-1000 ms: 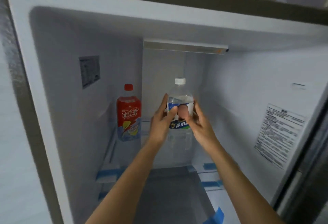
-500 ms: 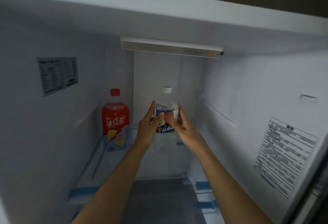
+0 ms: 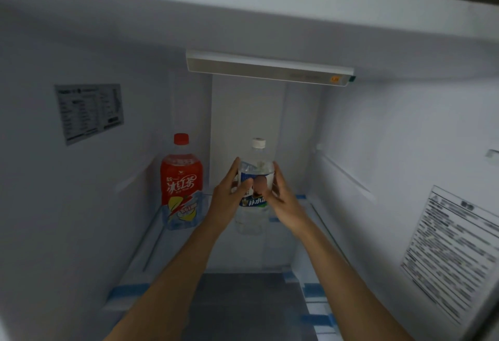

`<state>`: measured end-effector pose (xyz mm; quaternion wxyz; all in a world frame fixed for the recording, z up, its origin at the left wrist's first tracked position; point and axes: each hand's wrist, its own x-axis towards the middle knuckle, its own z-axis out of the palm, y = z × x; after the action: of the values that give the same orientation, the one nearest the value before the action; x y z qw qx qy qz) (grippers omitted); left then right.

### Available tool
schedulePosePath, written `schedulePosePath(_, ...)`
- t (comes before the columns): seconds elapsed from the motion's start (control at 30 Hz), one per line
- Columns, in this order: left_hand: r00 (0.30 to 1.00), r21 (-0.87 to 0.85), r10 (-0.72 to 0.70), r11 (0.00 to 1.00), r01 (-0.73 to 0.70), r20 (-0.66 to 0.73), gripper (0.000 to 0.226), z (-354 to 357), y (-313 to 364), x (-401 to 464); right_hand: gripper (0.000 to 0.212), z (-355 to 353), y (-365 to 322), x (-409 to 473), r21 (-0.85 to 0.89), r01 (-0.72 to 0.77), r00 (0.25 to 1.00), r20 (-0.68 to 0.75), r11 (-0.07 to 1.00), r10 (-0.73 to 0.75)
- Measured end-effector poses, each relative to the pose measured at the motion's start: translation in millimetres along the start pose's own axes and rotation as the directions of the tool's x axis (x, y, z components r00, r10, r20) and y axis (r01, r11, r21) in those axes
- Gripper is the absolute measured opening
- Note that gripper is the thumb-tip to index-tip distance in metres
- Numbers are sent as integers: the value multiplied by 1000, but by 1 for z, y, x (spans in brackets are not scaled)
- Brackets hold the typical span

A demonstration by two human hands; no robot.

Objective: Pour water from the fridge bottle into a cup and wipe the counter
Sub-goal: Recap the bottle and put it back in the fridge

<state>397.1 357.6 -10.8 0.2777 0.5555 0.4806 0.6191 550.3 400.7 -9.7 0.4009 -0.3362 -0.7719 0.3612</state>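
A clear plastic water bottle with a white screw cap and a blue-and-white label band [image 3: 256, 167] stands upright deep inside the open white fridge compartment [image 3: 378, 130], near the back wall and roughly on its centre line. Its lower body is see-through and colourless; the label carries white characters on blue, partly hidden by thumbs. Whether its base touches the glass shelf [image 3: 151, 235] or is lifted just clear of it cannot be told.

Both hands clasp it at label height. The left hand [image 3: 226, 200] wraps the bottle's left side, fingers curled round the back and thumb pressed on the front of the label. The right hand [image 3: 283, 200] mirrors it on the right side, thumb beside the other on the label — each grip is clamped on the bottle.

To the left, apart from the left hand, a red-capped iced tea bottle with a red label and yellow fruit artwork [image 3: 182, 184] stands upright close to the left wall. A long white light bar [image 3: 270, 69] runs across the ceiling well above the cap. A printed data sticker [image 3: 89, 112] sits on the left wall, and a larger white text sticker [image 3: 453, 254] on the right wall. Blue tape strips [image 3: 129, 290] mark the shelf's front edges; between them the forearms reach in through open space — nothing stands in front of the bottle.
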Motion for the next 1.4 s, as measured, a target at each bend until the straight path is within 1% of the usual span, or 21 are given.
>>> schedulePosePath(0.13,998,80,21,996,-25,53,63,-1,11,-7,65,4,-6,-1,-72,44,999,-8,996,-45)
schedulePosePath(0.2,997,144,27,989,-37,68,61,-2,14,-9,68,4,-6,-1,-117,37,999,-10,992,-39)
schedulePosePath(0.23,998,190,25,981,-37,64,60,-3,14,-10,70,4,-4,-3,-143,27,1000,-7,989,-28)
schedulePosePath(0.3,1000,313,4,950,-8,13,59,-7,11,-14,67,4,-4,-9,-198,3,1000,-14,980,-6)
schedulePosePath(0.33,1000,398,8,917,0,-21,58,-10,10,-17,62,4,-4,-12,-224,-3,999,-39,975,-6)
schedulePosePath(0.4,995,576,73,817,-20,-70,52,-15,4,-29,50,3,-1,-20,-289,29,991,-116,957,-65)
schedulePosePath(0.47,986,690,149,722,-58,-73,45,-21,-1,-45,40,4,1,-30,-392,54,972,-191,918,-139)
schedulePosePath(0.53,976,776,215,622,-102,-44,38,-26,-7,-59,37,4,1,-43,-469,0,951,-274,883,-146)
schedulePosePath(0.6,972,838,233,535,-108,-23,34,-31,-11,-75,35,7,-1,-58,-523,-71,937,-328,850,-124)
schedulePosePath(0.67,977,860,214,500,-101,-10,33,-36,-6,-92,32,9,-7,-77,-573,-105,931,-345,813,-123)
schedulePosePath(0.73,972,870,234,474,-134,22,30,-40,1,-109,29,13,-15,-99,-605,-134,919,-371,785,-130)
schedulePosePath(0.8,961,875,273,451,-179,56,28,-44,11,-133,34,19,-25,-128,-635,-138,907,-389,761,-160)
schedulePosePath(0.87,950,873,301,438,-212,79,27,-50,21,-164,45,28,-39,-161,-652,-123,889,-408,749,-209)
schedulePosePath(0.93,943,872,317,431,-233,96,28,-55,28,-200,49,39,-52,-198,-680,-115,872,-418,724,-255)
schedulePosePath(0.97,947,867,303,436,-240,109,29,-58,32,-218,48,44,-59,-216,-691,-118,874,-414,713,-256)
schedulePosePath(1.03,953,856,262,448,-257,149,30,-63,39,-253,44,54,-71,-256,-704,-133,887,-399,698,-233)
schedulePosePath(1.1,948,854,255,433,-287,189,29,-67,45,-286,34,62,-80,-294,-721,-154,895,-392,676,-214)
schedulePosePath(1.13,944,851,253,427,-305,211,31,-68,49,-300,30,66,-83,-312,-724,-164,896,-393,670,-205)
schedulePosePath(1.2,932,837,250,423,-347,261,41,-68,55,-328,30,72,-90,-349,-720,-191,896,-405,667,-181)
schedulePosePath(1.33,905,818,304,409,-406,297,43,-59,62,-377,33,74,-104,-419,-720,-233,892,-426,653,-153)
schedulePosePath(1.4,881,807,358,391,-443,310,39,-51,65,-400,27,70,-108,-453,-718,-257,883,-446,647,-144)
